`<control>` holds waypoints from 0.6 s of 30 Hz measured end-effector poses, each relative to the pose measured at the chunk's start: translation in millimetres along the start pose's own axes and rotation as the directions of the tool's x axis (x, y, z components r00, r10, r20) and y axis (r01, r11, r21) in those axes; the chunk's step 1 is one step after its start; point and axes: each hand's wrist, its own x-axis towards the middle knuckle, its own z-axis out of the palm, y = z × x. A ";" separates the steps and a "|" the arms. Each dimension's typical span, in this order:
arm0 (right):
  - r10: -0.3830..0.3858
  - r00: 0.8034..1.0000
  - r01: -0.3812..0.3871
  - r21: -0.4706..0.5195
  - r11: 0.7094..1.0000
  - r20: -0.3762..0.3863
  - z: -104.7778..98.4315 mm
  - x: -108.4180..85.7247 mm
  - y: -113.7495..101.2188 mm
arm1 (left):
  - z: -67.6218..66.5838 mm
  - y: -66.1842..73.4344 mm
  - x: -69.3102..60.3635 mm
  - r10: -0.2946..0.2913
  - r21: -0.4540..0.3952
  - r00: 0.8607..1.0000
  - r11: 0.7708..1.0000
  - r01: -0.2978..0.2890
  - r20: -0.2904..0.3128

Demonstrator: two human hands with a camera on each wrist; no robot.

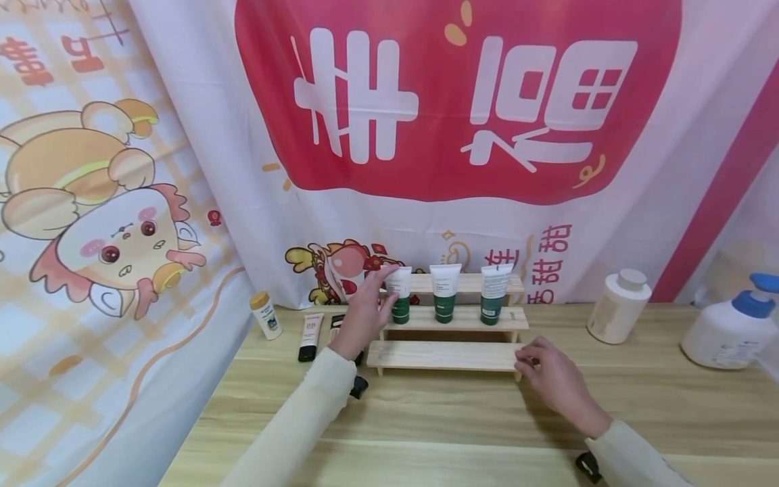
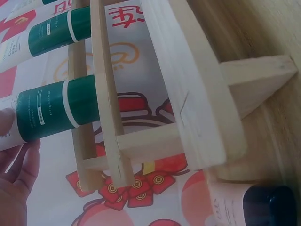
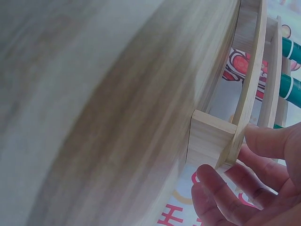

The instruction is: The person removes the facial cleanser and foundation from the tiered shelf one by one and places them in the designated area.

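Note:
A three-tier wooden display rack (image 1: pixel 443 356) stands on the table. Three green-and-white squeeze tubes stand in a row on its middle tier: a left tube (image 1: pixel 399 295), a middle tube (image 1: pixel 445 293) and a right tube (image 1: pixel 496 295). My left hand (image 1: pixel 365 311) holds the left tube by its white upper part, thumb on one side and fingers on the other, as the left wrist view shows. At the front tier's right end, my right hand (image 1: pixel 556 379) grips the rack's corner between thumb and fingers. The left tube's green end (image 2: pixel 59 108) meets the middle tier.
Left of the rack stand a yellow-capped bottle (image 1: pixel 266 316) and a pink tube with a black cap (image 1: pixel 310 337); another item is partly behind my left wrist. To the right are a white bottle (image 1: pixel 619 308) and a blue-topped pump bottle (image 1: pixel 732 328). A printed cloth (image 1: pixel 450 176) hangs behind.

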 end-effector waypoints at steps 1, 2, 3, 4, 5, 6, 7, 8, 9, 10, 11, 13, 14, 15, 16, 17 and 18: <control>0.000 1.000 0.000 0.000 1.000 -0.001 0.2 0.0 0.1 | 0.7 -0.2 -0.2 -0.001 0.001 1.000 1.000 0.001 -0.008; -0.001 1.000 0.001 -0.001 1.000 -0.003 0.5 0.1 0.3 | 1.2 -0.2 -0.4 -0.006 0.001 1.000 1.000 0.006 -0.013; -0.002 1.000 0.002 -0.001 1.000 -0.004 0.7 0.1 0.5 | 1.3 -0.1 -0.7 -0.009 -0.003 1.000 1.000 0.009 -0.018; -0.003 1.000 0.003 0.001 1.000 -0.005 0.9 0.1 0.4 | 0.8 0.2 -1.3 -0.012 -0.005 1.000 1.000 0.012 -0.022; -0.004 1.000 0.004 0.001 1.000 -0.005 1.2 0.1 0.4 | 0.0 0.7 -1.9 -0.016 -0.006 1.000 1.000 0.016 -0.023; -0.004 1.000 0.004 0.002 1.000 -0.006 1.3 0.0 0.4 | -1.2 1.3 -2.8 -0.019 -0.011 1.000 1.000 0.019 -0.023; -0.004 1.000 0.004 0.002 1.000 -0.007 1.4 0.0 0.2 | -2.6 1.9 -3.9 -0.022 -0.015 0.999 1.000 0.022 -0.023; -0.005 1.000 0.005 0.002 1.000 -0.009 1.5 -0.1 0.1 | -4.4 2.4 -5.4 -0.021 -0.014 1.000 1.000 0.021 -0.021; -0.006 1.000 0.006 0.002 1.000 -0.009 1.5 -0.1 0.0 | -7.0 3.4 -6.9 -0.018 -0.015 1.000 1.000 0.017 -0.022; -0.007 1.000 0.007 0.002 1.000 -0.010 1.6 -0.2 -0.1 | -10.0 4.4 -8.7 -0.013 -0.013 1.000 1.000 0.013 -0.023; -0.008 1.000 0.008 0.000 1.000 -0.011 1.6 -0.3 -0.1 | -13.2 5.4 -10.7 -0.003 -0.009 1.000 1.000 0.003 -0.028; -0.012 1.000 0.012 -0.002 1.000 -0.013 1.4 -0.4 -0.2 | -21.5 8.1 -15.2 0.011 -0.001 0.999 1.000 -0.011 -0.032; -0.014 1.000 0.014 -0.002 1.000 -0.013 1.2 -0.4 -0.2 | -26.5 10.1 -17.9 0.020 0.000 0.999 1.000 -0.020 -0.036; -0.015 1.000 0.015 -0.001 1.000 -0.011 0.9 -0.4 -0.1 | -31.8 12.0 -21.0 0.024 0.003 0.999 1.000 -0.023 -0.036; -0.016 1.000 0.016 -0.001 1.000 -0.011 0.6 -0.5 0.0 | -37.3 13.9 -24.5 0.024 0.007 0.999 1.000 -0.024 -0.036; -0.017 1.000 0.017 -0.001 1.000 -0.010 0.3 -0.5 0.2 | -43.0 16.0 -28.2 0.021 0.007 0.999 1.000 -0.021 -0.034; -0.018 1.000 0.018 0.002 1.000 -0.007 0.0 -0.6 0.4 | -48.8 18.0 -31.9 0.008 0.005 1.000 1.000 -0.008 -0.028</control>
